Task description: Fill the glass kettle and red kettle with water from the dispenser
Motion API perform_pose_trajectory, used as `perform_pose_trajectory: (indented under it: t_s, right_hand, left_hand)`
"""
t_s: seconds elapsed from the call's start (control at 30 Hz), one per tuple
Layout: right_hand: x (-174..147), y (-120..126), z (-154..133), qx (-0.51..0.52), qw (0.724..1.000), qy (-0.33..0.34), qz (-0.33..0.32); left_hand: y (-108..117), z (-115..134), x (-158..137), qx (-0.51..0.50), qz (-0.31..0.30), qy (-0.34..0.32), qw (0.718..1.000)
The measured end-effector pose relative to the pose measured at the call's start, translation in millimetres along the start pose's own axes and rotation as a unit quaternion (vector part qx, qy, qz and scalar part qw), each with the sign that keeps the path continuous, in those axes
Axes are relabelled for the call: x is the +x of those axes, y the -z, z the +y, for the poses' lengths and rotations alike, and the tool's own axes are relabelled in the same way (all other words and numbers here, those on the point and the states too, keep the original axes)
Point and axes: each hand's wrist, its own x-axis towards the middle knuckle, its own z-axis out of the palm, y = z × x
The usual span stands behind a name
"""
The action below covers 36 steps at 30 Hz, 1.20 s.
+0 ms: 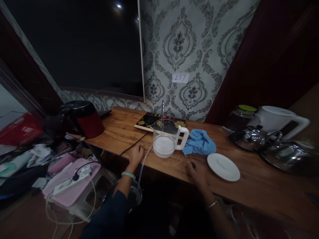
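A patterned wall (178, 38) backs the wooden bench (117, 124). The jug (157, 136) stands upright near the front edge, before the cooker (145, 122). Left hand (136, 154): just left of the jug, fingers curled. Right hand (196, 171): right of the jug and nearer the person. Neither visibly grips anything; whether either is fully closed, I cannot tell. Cloth (200, 142): just right of the jug; plate (223, 167): farther right. Judged handling: stiff, probably fragile, slippery if wet, weighted by its liquid (163, 144). Recommended hold: the white handle (185, 135) on its right, kept level.
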Motion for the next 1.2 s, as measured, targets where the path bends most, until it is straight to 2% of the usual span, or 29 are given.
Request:
perform_pose_trajectory:
  t_s: [0.53,0.8,1.03,1.2]
  right_hand:
    - [1.0,1.4,-1.5,0.012,1.000,-0.003,0.005]
    - [0.6,0.0,-2.3,0.022,1.000,-0.019,0.006]
    - [0.1,1.0,-3.9,0.014,1.000,-0.010,-0.003]
    - [1.1,1.6,-6.3,0.023,1.000,-0.006,-0.006]
  left_hand:
    - [-3.1,-3.4,1.4,-0.001,0.004,-0.012,1.000]
    - [-1.0,-1.2,1.1,0.023,-0.003,0.004,1.000]
    - [1.4,2.9,0.1,0.023,-0.012,0.004,1.000]
    - [2.6,4.2,-1.0,0.049,-0.024,0.026,0.998]
